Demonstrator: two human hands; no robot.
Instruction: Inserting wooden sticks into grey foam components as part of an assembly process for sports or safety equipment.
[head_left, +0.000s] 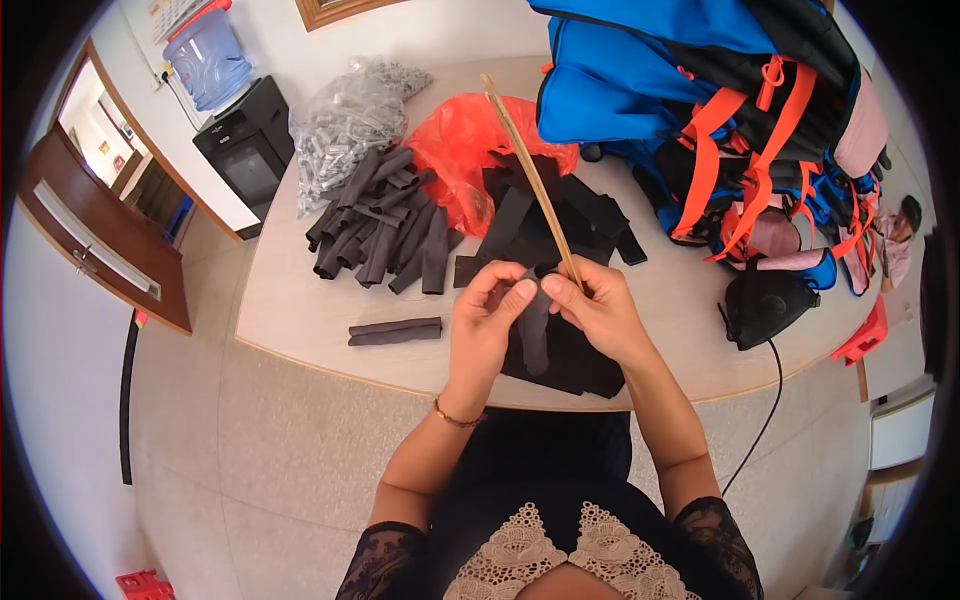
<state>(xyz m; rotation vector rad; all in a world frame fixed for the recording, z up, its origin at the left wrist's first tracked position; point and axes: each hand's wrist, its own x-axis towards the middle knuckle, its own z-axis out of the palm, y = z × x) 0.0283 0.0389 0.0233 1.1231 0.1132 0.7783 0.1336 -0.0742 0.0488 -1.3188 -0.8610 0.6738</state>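
A dark grey fabric tube (535, 345) hangs between my two hands, its upper end pinched by the fingers of both. My left hand (492, 310) is closed on the tube's left edge. My right hand (603, 308) grips its right edge and also keeps hold of a long, thin wooden stick (540, 190), which slants up and away to the left. Under my hands lie flat black fabric pieces (580, 365), with more black pieces (595, 215) just beyond. To the left, a rolled grey fabric tube (395, 331) rests alone on the table.
A heap of similar grey tubes (385, 225) lies on the table (300, 320) at left. Behind it are a clear plastic bag (350, 120) of small grey pieces and a red plastic bag (455, 140). Blue bags with orange straps (715, 140) and a black pouch (765, 305) occupy the right.
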